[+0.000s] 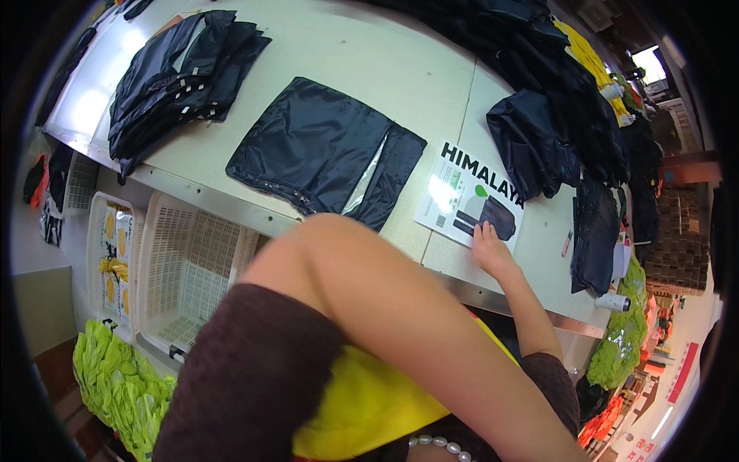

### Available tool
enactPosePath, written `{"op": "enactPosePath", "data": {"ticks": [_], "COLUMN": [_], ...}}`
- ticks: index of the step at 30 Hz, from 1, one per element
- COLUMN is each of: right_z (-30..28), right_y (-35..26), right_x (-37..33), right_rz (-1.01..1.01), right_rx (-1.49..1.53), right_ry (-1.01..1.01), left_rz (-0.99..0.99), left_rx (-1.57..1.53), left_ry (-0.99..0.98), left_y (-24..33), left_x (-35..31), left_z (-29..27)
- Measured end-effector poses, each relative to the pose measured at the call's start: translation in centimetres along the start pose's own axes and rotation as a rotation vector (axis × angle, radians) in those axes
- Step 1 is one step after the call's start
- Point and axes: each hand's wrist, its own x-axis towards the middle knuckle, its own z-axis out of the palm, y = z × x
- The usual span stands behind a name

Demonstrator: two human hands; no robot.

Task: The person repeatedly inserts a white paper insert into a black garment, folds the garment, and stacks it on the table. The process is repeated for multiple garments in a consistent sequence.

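Note:
My right hand (pixel 493 252) rests on the lower edge of a white printed sheet (pixel 440 208) with a picture of dark clothing. Its fingers are stretched out, lying on the sheet and holding nothing that I can see. My left arm is bent, with the elbow near the table edge. The forearm crosses in front of me to the lower right, and the left hand is out of the picture. Just left of the sheet lies a dark folded garment (pixel 308 142) with a pale shiny strip across it.
A stack of dark folded garments (pixel 185 77) sits at the table's far left. Loose dark garments (pixel 531 138) heap up at the right. White plastic baskets (pixel 165 277) stand below the front edge; one holds packages. Lime-green material (pixel 119 385) lies lower left, and a spool (pixel 612 302) at the right corner.

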Motion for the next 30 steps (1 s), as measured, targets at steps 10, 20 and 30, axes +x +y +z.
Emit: {"op": "enactPosePath", "data": {"ticks": [10,20,30], "right_z": [0.8,-7.9,-9.4], "right_y": [1.5,1.4,1.5], "right_x": [-2.6,-1.9,4.3], "right_rz": [0.077,0.07,0.264], "right_rx": [0.343,0.337,1.218], "right_ry": [0.356,0.828,0.48], "left_rz": [-1.35,-1.363,-1.295], "left_rx": [1.167,1.509,0.945], "left_ry": [0.821,0.676,1.202], "left_y": [-5.9,-9.5,-7.4], "left_x": [-36.3,-39.5,-37.9], "left_z": [-6.4,-5.6,-7.6]}}
